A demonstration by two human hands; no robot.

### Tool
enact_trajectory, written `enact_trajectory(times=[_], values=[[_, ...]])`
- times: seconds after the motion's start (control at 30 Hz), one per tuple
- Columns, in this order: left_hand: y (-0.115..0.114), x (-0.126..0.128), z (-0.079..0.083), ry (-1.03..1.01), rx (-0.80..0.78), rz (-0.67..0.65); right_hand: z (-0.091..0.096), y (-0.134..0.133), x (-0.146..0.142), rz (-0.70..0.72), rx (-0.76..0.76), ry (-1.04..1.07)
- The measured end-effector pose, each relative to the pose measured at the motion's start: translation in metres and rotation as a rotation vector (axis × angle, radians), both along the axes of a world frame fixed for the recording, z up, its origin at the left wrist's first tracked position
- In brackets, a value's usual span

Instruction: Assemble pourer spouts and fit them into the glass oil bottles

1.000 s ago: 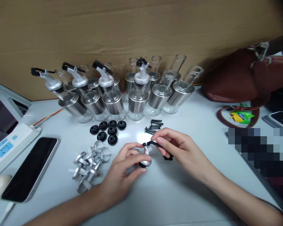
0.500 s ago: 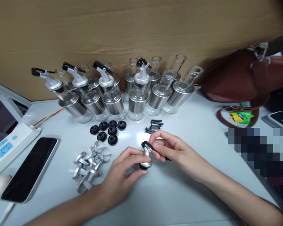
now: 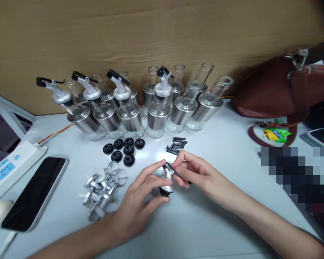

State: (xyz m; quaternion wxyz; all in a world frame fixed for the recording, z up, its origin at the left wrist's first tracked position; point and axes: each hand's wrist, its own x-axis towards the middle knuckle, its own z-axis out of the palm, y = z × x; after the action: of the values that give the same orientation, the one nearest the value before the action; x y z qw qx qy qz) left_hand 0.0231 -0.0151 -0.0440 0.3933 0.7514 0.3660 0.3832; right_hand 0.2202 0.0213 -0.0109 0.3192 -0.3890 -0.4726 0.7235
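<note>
My left hand (image 3: 143,190) grips a silver pour spout (image 3: 167,182) with a black stopper at its base, its index fingertip on the spout's top. Pinched in my right hand (image 3: 194,171) is a black lever (image 3: 175,169), whose upper end meets the tip of the spout. More black levers (image 3: 178,145) lie just beyond my right hand. To the left are several black stoppers (image 3: 129,150) and a heap of silver spout bodies (image 3: 102,190). Behind stand several glass bottles with steel sleeves (image 3: 158,117); some carry silver spouts with black levers (image 3: 121,86).
At the left lie a phone (image 3: 35,194) and a white power strip (image 3: 13,171). A brown bag (image 3: 270,86) with its strap rests at the right, beside a green and yellow wrapper (image 3: 277,134). Cardboard (image 3: 162,32) rises behind the bottles.
My left index finger has lifted from the spout's side onto its top. The black lever now lies closer along the spout's tip, still pinched in my right hand.
</note>
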Motion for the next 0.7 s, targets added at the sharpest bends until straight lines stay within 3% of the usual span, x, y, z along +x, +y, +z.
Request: enact_trajectory(times=[0.3, 0.57, 0.7], values=[[-0.0036, -0.0038, -0.0013, 0.028, 0.102, -0.002, -0.0081, 0.0031, 0.0072, 0.173, -0.405, 0.312], [-0.0018, -0.0018, 0.0056, 0.043, 0.235, -0.014, -0.0028, 0.0051, 0.0079, 0.291, -0.464, 0.414], [-0.0028, -0.0015, 0.0064, 0.003, 0.221, -0.058, -0.0032, 0.0067, 0.0089, 0.334, -0.471, 0.448]])
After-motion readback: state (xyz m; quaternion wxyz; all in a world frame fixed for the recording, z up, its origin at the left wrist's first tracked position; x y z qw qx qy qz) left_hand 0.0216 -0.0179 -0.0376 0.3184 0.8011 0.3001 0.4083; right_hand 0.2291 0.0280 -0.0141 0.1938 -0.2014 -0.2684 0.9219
